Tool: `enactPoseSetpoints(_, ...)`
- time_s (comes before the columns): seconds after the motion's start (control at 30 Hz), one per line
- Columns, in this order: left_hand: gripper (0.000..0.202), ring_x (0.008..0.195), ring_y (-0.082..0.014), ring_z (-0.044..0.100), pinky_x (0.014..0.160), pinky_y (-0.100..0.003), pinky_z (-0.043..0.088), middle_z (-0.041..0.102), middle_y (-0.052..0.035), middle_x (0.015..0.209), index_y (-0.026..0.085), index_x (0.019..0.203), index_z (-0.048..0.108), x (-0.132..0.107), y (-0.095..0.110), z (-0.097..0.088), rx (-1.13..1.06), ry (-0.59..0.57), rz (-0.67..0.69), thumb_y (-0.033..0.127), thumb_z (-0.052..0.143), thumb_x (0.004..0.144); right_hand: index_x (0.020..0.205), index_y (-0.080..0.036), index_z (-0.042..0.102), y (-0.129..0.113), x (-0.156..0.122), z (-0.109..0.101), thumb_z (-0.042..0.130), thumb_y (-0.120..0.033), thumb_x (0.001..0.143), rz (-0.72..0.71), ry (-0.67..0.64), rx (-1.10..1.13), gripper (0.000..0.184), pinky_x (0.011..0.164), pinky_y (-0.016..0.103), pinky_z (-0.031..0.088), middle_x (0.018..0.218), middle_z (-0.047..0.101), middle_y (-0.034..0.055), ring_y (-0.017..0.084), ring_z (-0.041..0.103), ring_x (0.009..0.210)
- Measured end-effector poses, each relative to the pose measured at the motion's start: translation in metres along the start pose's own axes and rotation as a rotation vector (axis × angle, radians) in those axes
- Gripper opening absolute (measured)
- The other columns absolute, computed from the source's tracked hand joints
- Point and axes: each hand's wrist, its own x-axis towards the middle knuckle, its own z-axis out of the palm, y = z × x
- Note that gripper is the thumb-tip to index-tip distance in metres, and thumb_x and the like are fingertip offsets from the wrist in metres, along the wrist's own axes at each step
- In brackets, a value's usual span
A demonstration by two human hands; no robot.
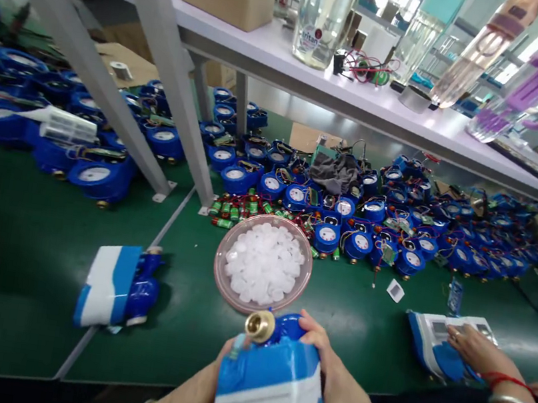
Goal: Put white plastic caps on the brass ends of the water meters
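A blue and white water meter (269,370) with a brass threaded end is held up near the table's front edge, its brass opening pointing up toward the bowl. My left hand (200,393) grips its left side, partly hidden behind the casing. Around the right side and top corner curl the fingers of my right hand (338,394). Just beyond the meter stands a round pinkish bowl (217,279) full of small white translucent plastic caps (264,265). Off to the left, another blue and white water meter (109,285) lies on its side on the table.
At right, a co-worker's hand (479,351) rests on a blue and white meter (435,354). Blue round meters (295,195) and green batteries (232,211) crowd the table's back. A shelf (366,95) with bottles overhangs it; metal posts (178,94) stand left of the bowl.
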Motion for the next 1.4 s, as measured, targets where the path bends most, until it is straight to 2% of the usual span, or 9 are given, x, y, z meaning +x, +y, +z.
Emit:
enactPoseSetpoints(0.13,0.08,0.111,-0.0271,0.049,0.097,-0.041,0.038,0.053,-0.0097,0.118,0.024,0.127,0.032,-0.032,-0.032,-0.045,-0.211,-0.051,-0.164,0.035,0.071,0.059,0.119,-0.024,0.041,-0.006,0.039,0.109,0.076,-0.028,0.037,-0.073,-0.137,-0.005,0.089,0.108,0.044,0.007,0.127,0.034,0.0088,0.031,0.019,0.127)
enactPoseSetpoints(0.27,0.078,0.106,-0.0225,0.053,0.09,-0.033,0.043,0.053,-0.011,0.117,0.021,0.128,0.024,-0.018,-0.083,-0.077,-0.282,0.233,-0.346,0.029,0.066,0.062,0.117,-0.021,0.041,0.03,0.062,0.145,0.075,-0.027,0.032,0.029,-0.175,-0.088,0.092,0.108,0.043,0.009,0.125,0.035,0.0067,0.029,0.021,0.124)
enactPoseSetpoints(0.37,0.06,0.102,-0.0189,0.055,0.087,-0.03,0.044,0.056,-0.0113,0.114,0.016,0.125,0.028,-0.001,-0.098,-0.086,-0.058,0.286,-0.348,0.023,0.05,0.07,0.117,-0.022,0.041,0.042,0.076,0.159,0.076,-0.024,0.029,0.093,-0.18,-0.191,0.095,0.107,0.041,0.012,0.128,0.032,0.006,0.029,0.016,0.125)
enactPoseSetpoints(0.57,0.024,0.082,-0.0327,0.059,0.076,-0.05,0.04,0.063,-0.0124,0.084,0.018,0.085,0.057,0.009,-0.059,-0.103,1.048,0.427,-0.331,0.029,0.037,0.079,0.128,-0.03,0.031,0.015,0.092,0.149,0.075,-0.031,0.046,0.059,-0.333,-0.28,0.093,0.104,0.054,0.006,0.137,0.028,0.0041,0.031,0.014,0.129)
enactPoseSetpoints(0.67,0.031,0.086,-0.0248,0.056,0.077,-0.04,0.041,0.059,-0.0092,0.091,0.02,0.095,0.055,0.031,-0.029,-0.101,1.304,0.485,0.021,0.031,0.027,0.086,0.122,-0.024,0.042,0.002,0.113,0.134,0.059,-0.036,0.072,0.007,-0.112,-0.186,0.054,0.095,0.04,0.033,0.119,0.049,0.0069,0.02,0.046,0.107)
enactPoseSetpoints(0.77,0.026,0.088,-0.021,0.053,0.078,-0.034,0.04,0.058,-0.009,0.091,0.018,0.099,0.057,0.071,-0.012,-0.093,1.504,0.332,0.289,0.022,0.036,0.084,0.108,-0.017,0.055,0.004,0.148,0.136,0.05,-0.024,0.08,0.009,0.165,-0.317,0.03,0.088,0.033,0.04,0.099,0.058,0.0077,0.018,0.051,0.093)
enactPoseSetpoints(1.0,0.017,0.081,-0.0305,0.055,0.073,-0.043,0.036,0.061,-0.0169,0.081,0.011,0.082,0.061,0.127,-0.015,-0.085,1.515,0.329,0.24,0.015,0.045,0.075,0.096,-0.018,0.063,0.017,0.189,0.139,0.042,-0.007,0.077,0.022,0.2,-0.394,0.03,0.081,0.03,0.043,0.086,0.057,0.0069,0.016,0.052,0.082)
enactPoseSetpoints(1.2,0.023,0.079,-0.0307,0.056,0.071,-0.042,0.039,0.061,-0.0198,0.079,0.01,0.082,0.061,0.133,-0.019,-0.079,1.347,0.361,0.196,0.011,0.04,0.074,0.112,-0.019,0.054,0.046,0.121,0.11,0.042,-0.029,0.083,0.215,0.401,-0.071,0.033,0.078,0.029,0.047,0.101,0.048,0.0086,0.014,0.055,0.079)
enactPoseSetpoints(1.4,0.033,0.091,-0.0213,0.057,0.085,-0.036,0.043,0.062,-0.008,0.1,0.019,0.109,0.056,0.127,-0.013,-0.086,0.936,0.415,0.251,0.024,0.046,0.077,0.108,-0.011,0.056,0.12,0.076,0.146,0.054,-0.035,0.073,0.476,0.379,0.247,0.043,0.071,0.036,0.049,0.093,0.058,0.0115,0.019,0.059,0.07)
